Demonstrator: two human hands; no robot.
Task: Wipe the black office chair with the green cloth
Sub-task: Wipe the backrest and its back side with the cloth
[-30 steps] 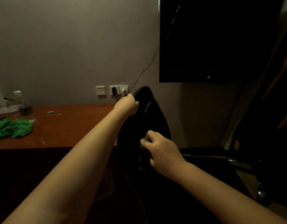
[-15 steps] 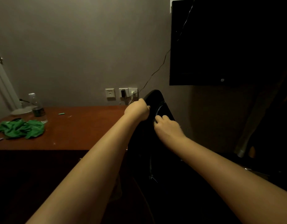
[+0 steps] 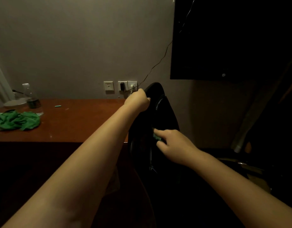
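Head view, left hand (image 3: 138, 101) grips chair (image 3: 166, 116), right hand (image 3: 174, 143) seemingly pinches cloth (image 3: 156, 136), desk (image 3: 79, 122) beside

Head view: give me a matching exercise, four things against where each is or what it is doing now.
1 left hand; 2 right hand; 3 bottle; 4 black screen.
a hangs on the wall; b grips the top edge of the chair; c stands at the far left of the desk; d holds the green cloth against the chair back.
Pairs: 1-b, 2-d, 3-c, 4-a.

Glossy wooden desk (image 3: 79, 122), cloth rag (image 3: 17, 120)
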